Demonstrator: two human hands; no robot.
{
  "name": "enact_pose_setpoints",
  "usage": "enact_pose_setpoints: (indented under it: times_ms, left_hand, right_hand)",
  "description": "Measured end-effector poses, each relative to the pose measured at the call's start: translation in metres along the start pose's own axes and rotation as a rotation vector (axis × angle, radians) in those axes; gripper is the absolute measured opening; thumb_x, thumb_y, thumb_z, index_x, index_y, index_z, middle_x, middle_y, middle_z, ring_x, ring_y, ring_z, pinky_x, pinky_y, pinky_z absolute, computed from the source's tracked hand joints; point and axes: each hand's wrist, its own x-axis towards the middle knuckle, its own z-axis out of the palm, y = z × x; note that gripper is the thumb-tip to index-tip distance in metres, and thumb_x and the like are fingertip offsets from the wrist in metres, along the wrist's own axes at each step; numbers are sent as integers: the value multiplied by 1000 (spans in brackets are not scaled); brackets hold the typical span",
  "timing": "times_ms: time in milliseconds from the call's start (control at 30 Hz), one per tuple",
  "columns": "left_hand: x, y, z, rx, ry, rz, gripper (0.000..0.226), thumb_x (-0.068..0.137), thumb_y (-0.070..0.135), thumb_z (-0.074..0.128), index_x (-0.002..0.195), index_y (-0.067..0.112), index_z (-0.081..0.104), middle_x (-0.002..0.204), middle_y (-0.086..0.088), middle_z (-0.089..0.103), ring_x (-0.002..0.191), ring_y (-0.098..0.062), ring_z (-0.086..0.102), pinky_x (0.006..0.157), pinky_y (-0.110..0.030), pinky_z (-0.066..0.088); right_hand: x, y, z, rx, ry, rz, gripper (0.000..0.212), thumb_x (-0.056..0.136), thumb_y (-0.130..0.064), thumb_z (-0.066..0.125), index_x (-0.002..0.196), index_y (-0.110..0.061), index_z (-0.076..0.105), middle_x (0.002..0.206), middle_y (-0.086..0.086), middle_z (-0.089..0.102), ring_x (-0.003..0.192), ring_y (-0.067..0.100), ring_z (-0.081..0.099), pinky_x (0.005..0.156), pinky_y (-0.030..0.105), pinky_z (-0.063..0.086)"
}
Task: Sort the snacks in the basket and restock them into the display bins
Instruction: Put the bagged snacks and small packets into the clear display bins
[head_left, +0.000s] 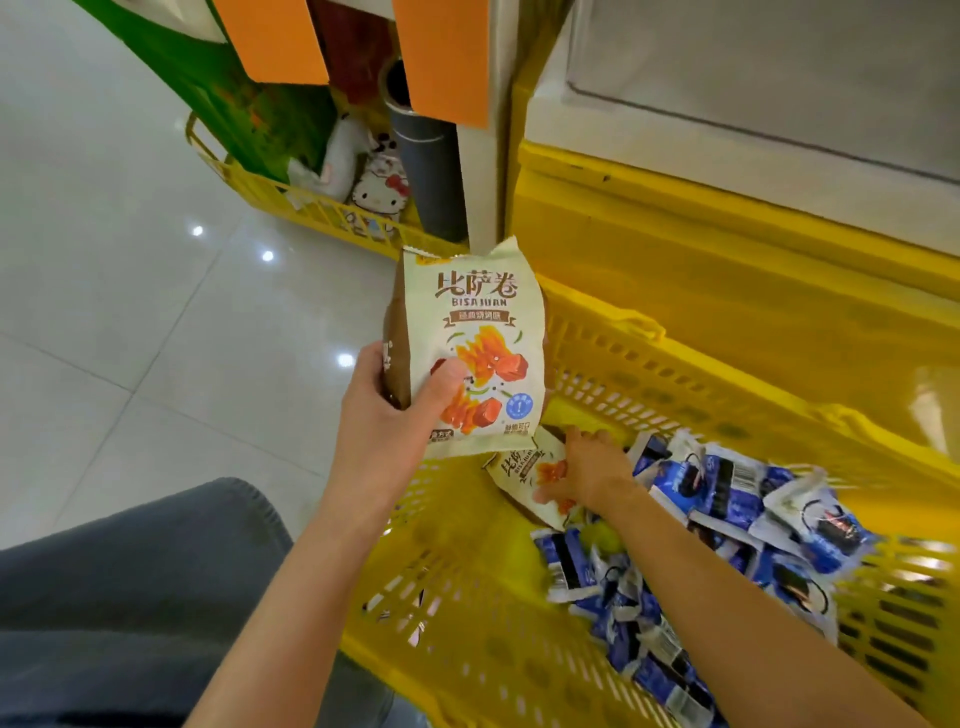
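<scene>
At about eight o'clock in the view a grey trouser leg (130, 597) lies over the pale tiled floor (104, 286). Towards eleven o'clock a small yellow crate (317, 210) stands on that floor against a shelf unit, with a cartoon cat item (376, 195) and a dark tube (426, 171) inside it, and orange tags (270, 36) hang above. Near the centre the left hand (395, 410) grips a cream snack packet (478, 343) upright above the basket's rim, the thumb pressed on its printed front and the fingers curled behind its brown side. Just below it, at about five o'clock from that packet, a second cream packet (519, 480) lies inside the yellow basket (467, 597). The right hand (587, 467) rests on it with the fingers stretched forward and the thumb across its face; whether it has closed round the packet cannot be told. From three to five o'clock in the basket a heap of blue and white packets (727, 509) lies jumbled, touching the right forearm. Beyond the basket, at one to two o'clock, a larger yellow crate (727, 270) stands beneath a white cabinet (753, 104).
</scene>
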Motion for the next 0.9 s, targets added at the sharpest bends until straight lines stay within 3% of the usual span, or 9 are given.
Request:
enact_pose_setpoints:
  times_ms: [167, 267, 367, 467, 567, 667, 700, 767, 900]
  left_hand:
    - [-5, -8, 4, 21, -22, -20, 23, 80, 39, 63, 99, 30, 53, 91, 7, 69, 72, -2, 68, 51, -12, 49]
    - [-8, -13, 3, 12, -23, -39, 18, 82, 39, 62, 95, 33, 51, 93, 6, 69, 73, -5, 69, 52, -14, 51]
    - [-15, -17, 2, -26, -39, -63, 20, 82, 40, 61, 97, 34, 49, 98, 3, 69, 77, -10, 70, 59, -22, 56]
    - [-22, -20, 3, -39, -37, -76, 26, 84, 40, 61, 103, 30, 46, 102, 1, 68, 81, -15, 70, 67, -30, 56]
    - [-34, -25, 8, -57, 17, -52, 29, 88, 32, 60, 108, 22, 42, 106, -3, 65, 85, -16, 67, 64, -25, 52]
    - [-48, -28, 13, -45, 82, -25, 34, 90, 21, 59, 115, 9, 39, 116, -15, 58, 100, -29, 62, 72, -30, 50]
    - [-53, -27, 15, -42, 90, -22, 35, 90, 20, 59, 116, 7, 38, 117, -17, 57, 103, -32, 60, 75, -33, 49]
    - [-64, -21, 22, -51, 80, -5, 37, 90, 20, 59, 118, 7, 38, 117, -16, 56, 104, -31, 59, 78, -34, 48]
    - [-89, 5, 39, -59, -14, 113, 34, 89, 20, 60, 114, 11, 39, 111, -9, 56, 104, -27, 56, 81, -34, 45]
  right_hand:
    - [-17, 3, 6, 246, -13, -4, 61, 63, -58, 77, 96, -12, 54, 100, 6, 64, 99, 23, 57, 77, 32, 50]
    - [-32, 2, 1, 377, -6, -4, 48, 66, -51, 79, 68, -18, 45, 67, -3, 53, 66, 13, 55, 48, 19, 37]
    - [-54, 5, -11, 440, 13, -6, 48, 65, -43, 82, 58, -19, 42, 55, -7, 43, 47, 3, 41, 35, 13, 25]
    - [-82, 13, -29, 523, 14, -2, 41, 62, -41, 84, 66, -11, 56, 60, -1, 50, 50, 9, 45, 40, 16, 29]
    - [-116, 25, -53, 626, 71, 25, 47, 61, -45, 83, 72, -7, 59, 62, -1, 44, 52, 10, 40, 48, 21, 26]
    - [-152, 38, -79, 784, 114, 55, 64, 66, -46, 80, 109, -3, 60, 88, -3, 64, 74, 6, 59, 63, 18, 44]
    - [-164, 42, -86, 862, 122, 59, 65, 67, -44, 80, 113, -3, 58, 93, -5, 68, 78, 3, 65, 65, 16, 49]
    - [-188, 48, -98, 989, 127, 33, 57, 70, -40, 78, 108, -2, 60, 80, -8, 72, 71, -1, 68, 59, 14, 52]
    - [-231, 53, -111, 1175, 151, -29, 56, 76, -31, 74, 119, -2, 54, 95, 4, 73, 80, 12, 71, 62, 22, 55]
